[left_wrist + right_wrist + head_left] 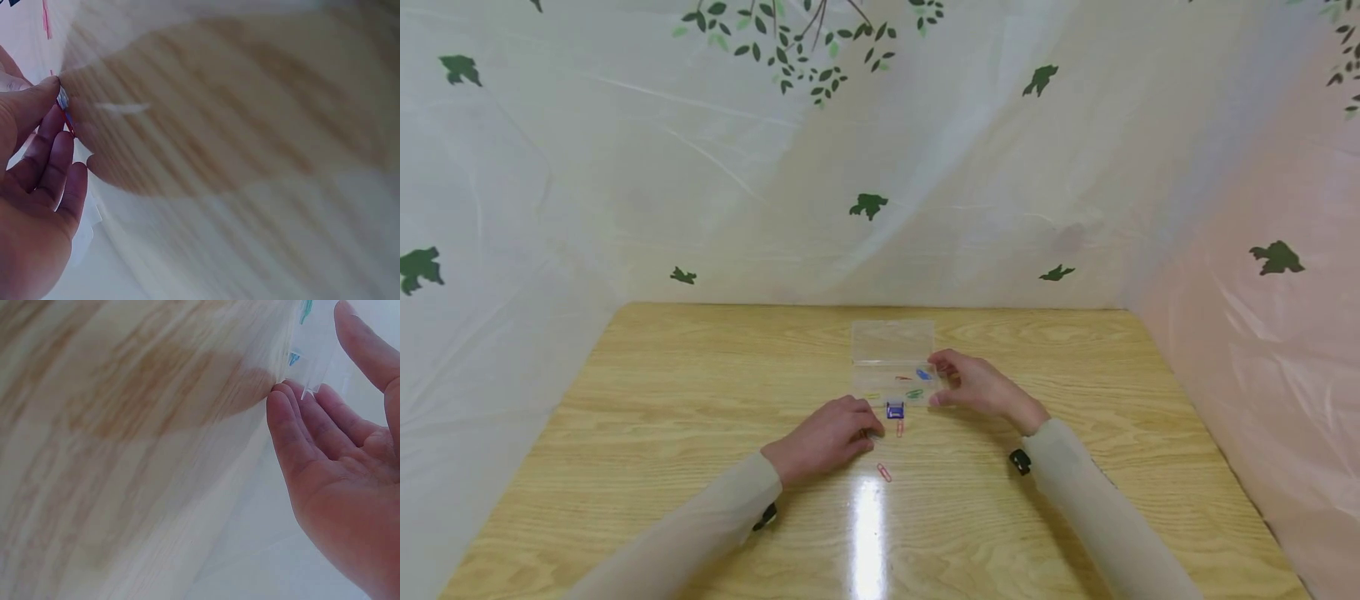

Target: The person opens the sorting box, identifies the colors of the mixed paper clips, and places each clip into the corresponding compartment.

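Left hand (827, 436) rests knuckles-up on the table (662, 400), fingertips pinching a small purple binder clip (894, 410) just in front of the clear plastic box (891, 379). In the left wrist view the thumb (34, 103) presses a thin metallic-blue edge against the fingers, so the grasp looks like a pinch, not a full wrap.

Right hand (973, 385) steadies the box's right end: fingers nearly straight, tips touching the thin clear wall (310, 387), nothing clenched.

Box lid (892, 340) lies flat and open behind the tray. Inside: blue paper clip (922, 374), green paper clip (914, 393), plus a reddish one I can't resolve well. Two red paper clips loose on the table, one (899, 428) just beside the binder clip, the other (884, 472) nearer the person.

Handling notes, my read:
- box is light, thin-walled, slick; keep the right hand bracing it or it slides on the glossy laminate woodgrain
- binder clip is small, hard, sprung steel; lift by the body and clear the tray's front lip
- wire clips are flat; nail edge helps
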The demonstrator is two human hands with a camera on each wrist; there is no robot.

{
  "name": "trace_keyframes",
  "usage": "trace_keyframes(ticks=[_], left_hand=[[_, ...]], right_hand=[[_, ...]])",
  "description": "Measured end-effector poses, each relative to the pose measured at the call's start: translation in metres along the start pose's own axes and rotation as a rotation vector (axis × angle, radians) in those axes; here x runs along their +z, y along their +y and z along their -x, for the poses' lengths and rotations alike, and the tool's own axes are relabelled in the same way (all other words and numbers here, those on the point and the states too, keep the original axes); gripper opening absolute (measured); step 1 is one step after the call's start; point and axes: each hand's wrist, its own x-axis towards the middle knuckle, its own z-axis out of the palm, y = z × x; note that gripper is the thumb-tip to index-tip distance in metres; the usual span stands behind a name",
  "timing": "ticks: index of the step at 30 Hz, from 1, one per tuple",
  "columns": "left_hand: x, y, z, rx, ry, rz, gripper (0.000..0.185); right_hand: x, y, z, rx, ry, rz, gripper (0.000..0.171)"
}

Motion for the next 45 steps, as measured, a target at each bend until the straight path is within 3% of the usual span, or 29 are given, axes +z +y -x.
trace_keyframes(ticks=[23, 30, 36, 45], left_hand=[[0.002, 0.004, -0.005, 0.025, 0.028, -0.076, 0.006], [0.004, 0.009, -0.008, 0.048, 0.066, -0.155, 0.007], [0.004, 0.012, -0.009, 0.022, 0.063, -0.214, 0.012], [0.006, 0.01, -0.006, -0.006, 0.113, -0.144, 0.007]], right_hand=[[0.0, 0.0, 0.002, 0.018, -0.002, -0.016, 0.067], [-0.001, 0.0, 0.003, 0.007, -0.004, -0.022, 0.066], [0.0, -0.001, 0.002, 0.012, -0.004, -0.019, 0.066], [0.0, -0.001, 0.002, 0.019, -0.005, -0.011, 0.065]])
